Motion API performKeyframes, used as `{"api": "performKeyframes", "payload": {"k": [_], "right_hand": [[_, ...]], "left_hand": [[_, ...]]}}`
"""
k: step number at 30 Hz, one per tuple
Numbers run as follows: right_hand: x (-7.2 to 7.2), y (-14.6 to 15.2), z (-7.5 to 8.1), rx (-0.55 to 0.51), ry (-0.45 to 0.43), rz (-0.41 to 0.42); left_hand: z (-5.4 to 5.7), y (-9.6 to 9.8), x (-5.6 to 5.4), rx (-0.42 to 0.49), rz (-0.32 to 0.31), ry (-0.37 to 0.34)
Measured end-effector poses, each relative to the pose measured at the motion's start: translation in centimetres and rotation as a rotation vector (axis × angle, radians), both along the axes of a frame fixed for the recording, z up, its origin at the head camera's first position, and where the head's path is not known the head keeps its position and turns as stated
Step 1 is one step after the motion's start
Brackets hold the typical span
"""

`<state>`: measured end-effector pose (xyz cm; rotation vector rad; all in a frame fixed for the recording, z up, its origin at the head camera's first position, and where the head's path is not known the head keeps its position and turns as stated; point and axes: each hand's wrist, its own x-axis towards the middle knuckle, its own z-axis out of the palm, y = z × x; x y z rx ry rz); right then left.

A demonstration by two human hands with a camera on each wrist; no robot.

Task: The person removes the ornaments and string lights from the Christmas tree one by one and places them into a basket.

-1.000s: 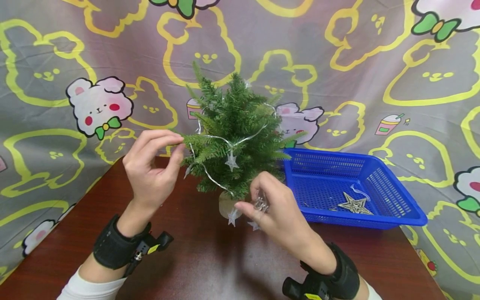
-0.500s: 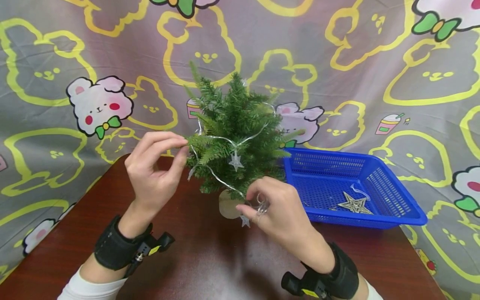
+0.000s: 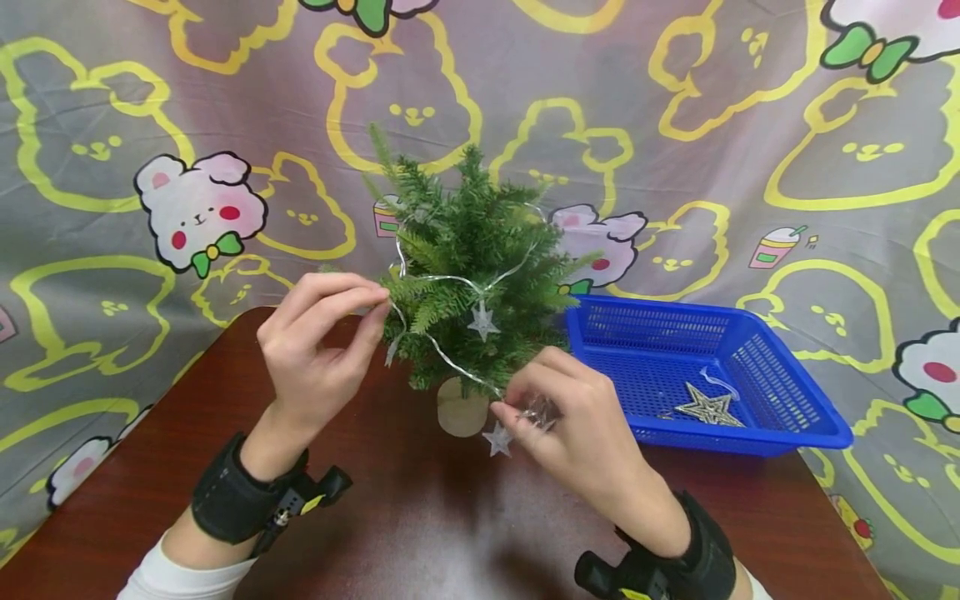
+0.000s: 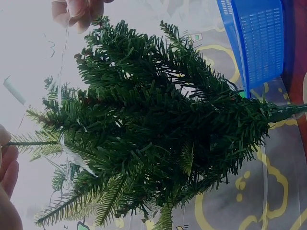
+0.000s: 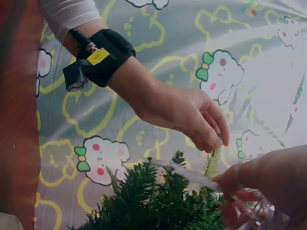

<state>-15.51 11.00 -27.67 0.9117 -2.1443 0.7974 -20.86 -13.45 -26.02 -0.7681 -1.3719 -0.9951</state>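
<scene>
A small artificial Christmas tree (image 3: 480, 225) stands on a pale round base (image 3: 459, 408) at the table's middle. Clear string lights (image 3: 453, 360) with star-shaped covers loop around its branches; one star (image 3: 482, 322) hangs at the front. My left hand (image 3: 318, 342) pinches the tip of a light green branch (image 4: 36, 143) on the tree's left side, plain in the left wrist view. At the lower right of the tree, my right hand (image 3: 570, 408) grips the bundled rest of the string lights, with the strand running taut to the lower branches. Another star (image 3: 498, 438) dangles below its thumb.
A blue plastic basket (image 3: 731, 439) stands to the right of the tree. Inside lies a glittery gold star ornament (image 3: 708, 407) with a ribbon loop. Behind the dark wooden table (image 3: 420, 533) hangs a patterned cloth (image 3: 480, 67).
Both hands have moved a little to the right and slightly down. The strand between the tree and my right hand has drawn away rightward, and the left-hand branch has shifted with my left hand.
</scene>
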Motion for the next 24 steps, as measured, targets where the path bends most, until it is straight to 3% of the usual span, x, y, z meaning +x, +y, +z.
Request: {"api": "performKeyframes", "payload": {"k": [9, 19, 24], "right_hand": [[-0.2, 0.1, -0.1, -0.088, 0.065, 0.024], [-0.4, -0.7, -0.2, -0.124, 0.071, 0.061], [-0.5, -1.3, -0.1, -0.145, 0.114, 0.075]], "left_hand": [[-0.1, 0.4, 0.3, -0.022, -0.025, 0.031], [0.2, 0.9, 1.0, -0.089, 0.003, 0.048], [0.4, 1.1, 1.3, -0.135, -0.001, 0.050]]}}
